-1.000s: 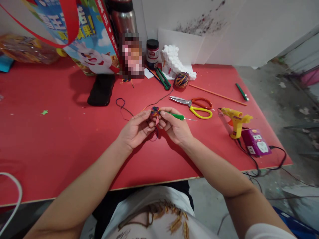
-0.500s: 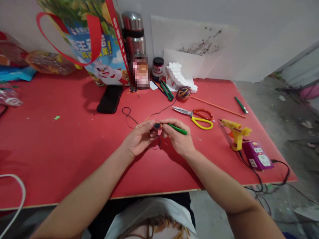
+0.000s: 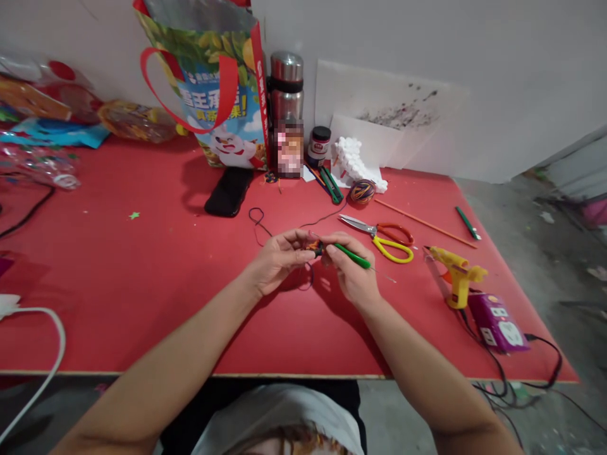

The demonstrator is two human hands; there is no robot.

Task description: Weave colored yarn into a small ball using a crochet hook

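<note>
Between thumb and fingers, my left hand point(image 3: 284, 260) pinches a small piece of multicoloured crochet work point(image 3: 315, 248), dark with orange in it. My right hand point(image 3: 353, 268) is closed round the green handle of a crochet hook point(image 3: 353, 256), whose thin metal end sticks out to the right. The fingertips of both hands nearly meet at the crochet piece, so the hook's working tip is mostly hidden. A strand of yarn point(image 3: 258, 218) loops on the table behind my left hand. Beyond the hands lies a ball of variegated yarn point(image 3: 362, 191), its strand running toward them.
Scissors point(image 3: 379, 237), a yellow glue gun point(image 3: 458, 275) and a purple box point(image 3: 500, 322) with cables lie to the right on the red table point(image 3: 142, 297). Behind are a phone point(image 3: 229, 191), a shopping bag point(image 3: 222, 82), a steel flask point(image 3: 287, 88), a jar point(image 3: 319, 145) and a green cutter point(image 3: 331, 185).
The view has shifted, so the whole scene sits lower and further right. My left hand has turned the crochet piece slightly, showing more orange; both hands keep their hold.
</note>
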